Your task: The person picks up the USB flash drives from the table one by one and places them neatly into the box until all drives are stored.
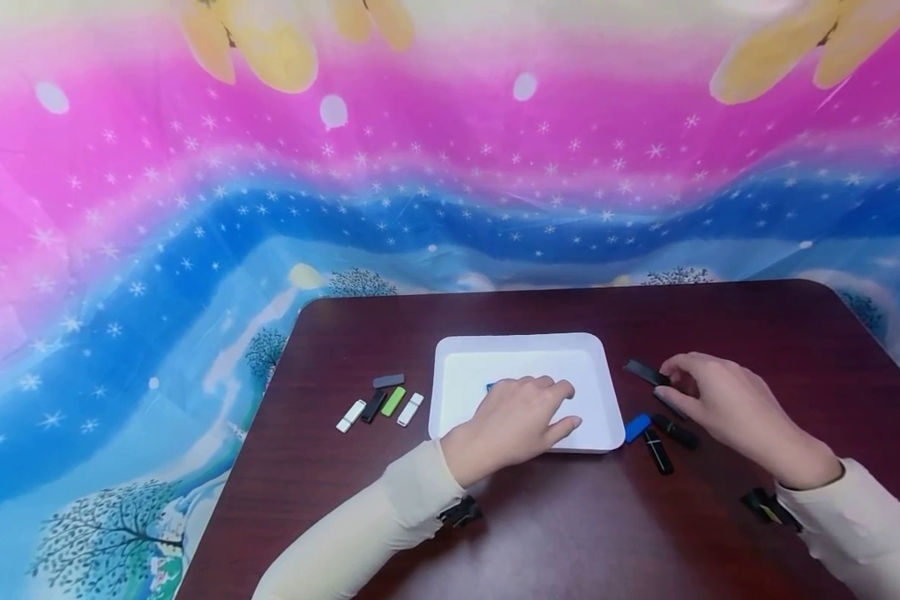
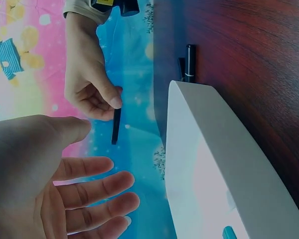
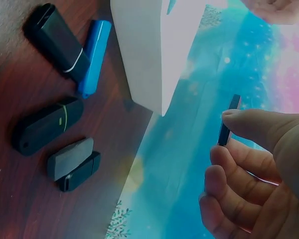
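Your right hand [image 1: 735,410] pinches a dark stick [image 2: 116,127], one end jutting, probably for clearance; your left hand [image 1: 516,421] hovers spread over the tray [image 1: 607,400]; loose sticks [image 1: 393,402] flank it. Handily near, you'd say

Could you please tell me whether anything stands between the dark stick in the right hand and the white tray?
Nothing visible stands between the right hand's dark stick and the white tray's rim, though the left hand hovers over the tray.
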`<state>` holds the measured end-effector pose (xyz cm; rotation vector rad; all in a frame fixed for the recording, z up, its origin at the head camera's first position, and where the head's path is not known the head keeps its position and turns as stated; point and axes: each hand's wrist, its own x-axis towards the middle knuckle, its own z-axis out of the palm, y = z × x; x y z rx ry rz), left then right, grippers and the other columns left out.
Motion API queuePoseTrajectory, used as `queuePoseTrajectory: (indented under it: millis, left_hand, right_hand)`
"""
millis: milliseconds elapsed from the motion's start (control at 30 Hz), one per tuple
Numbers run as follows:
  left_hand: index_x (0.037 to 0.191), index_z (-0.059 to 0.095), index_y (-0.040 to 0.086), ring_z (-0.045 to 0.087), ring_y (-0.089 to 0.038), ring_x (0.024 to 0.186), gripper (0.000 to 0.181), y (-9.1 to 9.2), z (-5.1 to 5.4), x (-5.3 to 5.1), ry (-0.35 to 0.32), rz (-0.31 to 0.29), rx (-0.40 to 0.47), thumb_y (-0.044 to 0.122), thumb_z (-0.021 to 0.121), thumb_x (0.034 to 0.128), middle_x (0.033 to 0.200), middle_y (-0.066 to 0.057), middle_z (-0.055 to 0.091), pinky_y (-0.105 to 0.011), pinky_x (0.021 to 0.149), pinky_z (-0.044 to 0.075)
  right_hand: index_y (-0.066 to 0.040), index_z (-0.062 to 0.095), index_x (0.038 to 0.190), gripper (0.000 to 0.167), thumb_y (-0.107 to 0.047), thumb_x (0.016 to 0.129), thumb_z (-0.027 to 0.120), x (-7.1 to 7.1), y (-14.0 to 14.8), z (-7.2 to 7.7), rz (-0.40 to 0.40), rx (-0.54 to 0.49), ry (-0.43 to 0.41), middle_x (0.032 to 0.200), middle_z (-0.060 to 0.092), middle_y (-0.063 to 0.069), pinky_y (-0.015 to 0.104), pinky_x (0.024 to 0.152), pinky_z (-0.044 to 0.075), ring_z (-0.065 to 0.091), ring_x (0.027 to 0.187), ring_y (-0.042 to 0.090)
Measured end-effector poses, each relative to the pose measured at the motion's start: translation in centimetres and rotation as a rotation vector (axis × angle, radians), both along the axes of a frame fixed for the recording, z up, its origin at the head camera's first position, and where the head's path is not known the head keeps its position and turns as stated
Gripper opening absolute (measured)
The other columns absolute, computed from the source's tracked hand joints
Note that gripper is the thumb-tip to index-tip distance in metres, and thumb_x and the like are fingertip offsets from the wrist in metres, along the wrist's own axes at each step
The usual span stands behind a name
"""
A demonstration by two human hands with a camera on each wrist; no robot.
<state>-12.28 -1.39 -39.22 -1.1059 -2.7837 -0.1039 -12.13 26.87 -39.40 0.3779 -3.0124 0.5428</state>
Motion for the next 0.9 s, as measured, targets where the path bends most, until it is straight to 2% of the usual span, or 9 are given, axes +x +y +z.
queuePoseTrajectory:
  millis: [200, 433, 900]
  left_hand:
    - [0.116, 0.069, 0.021, 0.066, -0.009, 0.073, 0.031, -0.7, -0.4, 0.0, -0.011, 0.01, 0.005, 0.045, 0.059, 0.0998, 0.09, 0.007, 0.071, -0.024, 0.052, 0.045]
    - [0.113, 0.07, 0.019, 0.066, -0.011, 0.074, 0.03, -1.3, -0.7, -0.2, 0.001, 0.013, 0.006, 0.044, 0.059, 0.0997, 0.087, 0.006, 0.07, -0.027, 0.054, 0.048]
    - [0.114, 0.069, 0.02, 0.067, -0.01, 0.077, 0.03, -2.5, -1.4, -0.3, 0.003, 0.037, 0.016, 0.044, 0.06, 0.0994, 0.09, 0.007, 0.071, -0.027, 0.058, 0.051]
  right_hand:
    - [-0.003, 0.071, 0.104, 0.023, -0.017, 0.087, 0.077, 0.0, -0.7, -0.1, 0.027, 0.005, 0.022, 0.08, 0.066, 0.003, 0.027, 0.048, 0.035, 0.047, 0.06, 0.011]
    - [-0.004, 0.072, 0.104, 0.023, -0.016, 0.086, 0.079, -0.3, -1.6, -0.2, 0.043, -0.007, 0.013, 0.081, 0.065, 0.002, 0.026, 0.047, 0.034, 0.043, 0.058, 0.011]
    - [-0.007, 0.073, 0.101, 0.021, -0.014, 0.084, 0.081, -0.7, -3.3, -0.5, 0.068, -0.001, 0.001, 0.079, 0.064, -0.001, 0.027, 0.052, 0.038, 0.049, 0.064, 0.011]
